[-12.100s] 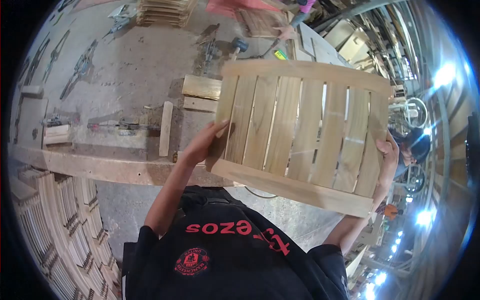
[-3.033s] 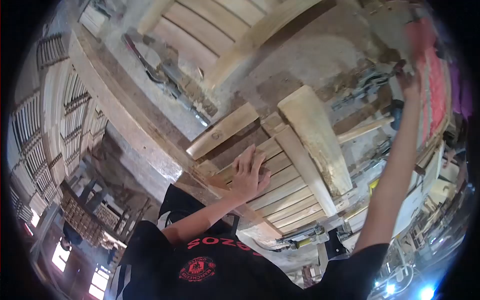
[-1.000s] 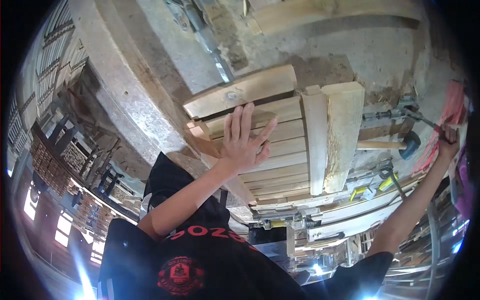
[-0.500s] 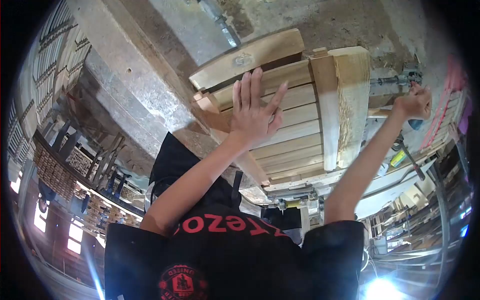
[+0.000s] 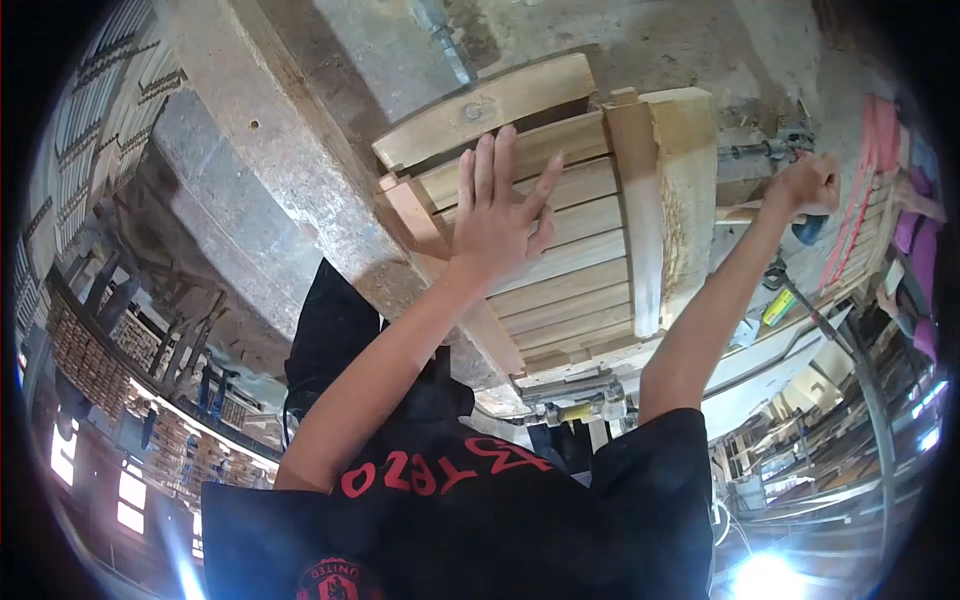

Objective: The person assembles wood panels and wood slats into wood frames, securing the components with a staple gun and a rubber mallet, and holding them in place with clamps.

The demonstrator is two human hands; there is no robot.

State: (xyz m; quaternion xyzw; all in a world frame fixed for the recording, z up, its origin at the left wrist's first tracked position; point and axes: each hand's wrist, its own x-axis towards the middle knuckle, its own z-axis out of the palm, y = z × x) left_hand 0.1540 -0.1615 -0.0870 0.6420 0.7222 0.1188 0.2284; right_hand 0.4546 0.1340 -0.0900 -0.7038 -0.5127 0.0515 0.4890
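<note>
My left hand (image 5: 500, 215) lies with its fingers spread on the slatted wooden panel (image 5: 575, 235), near its upper left part. My right hand (image 5: 808, 186) is curled at the right, by the end of a metal clamp (image 5: 765, 149); what its fingers hold is too small to make out. Between that clamp and the panel stand an upright wooden rail (image 5: 636, 200) and a rough-edged board (image 5: 686, 200). A loose-looking plank with a knot (image 5: 485, 110) lies along the panel's far side.
Another metal clamp (image 5: 440, 40) is beyond the plank. A thick beam (image 5: 290, 140) runs along the left. At the right are a yellow-green object (image 5: 777, 307), a metal bar (image 5: 815, 318) and pink strips (image 5: 877, 150). A person's arm (image 5: 918, 200) shows at the far right.
The view has shifted slightly, so the panel and both hands appear a little further left. My left hand stays spread on the panel, and my right hand stays curled near the clamp's end.
</note>
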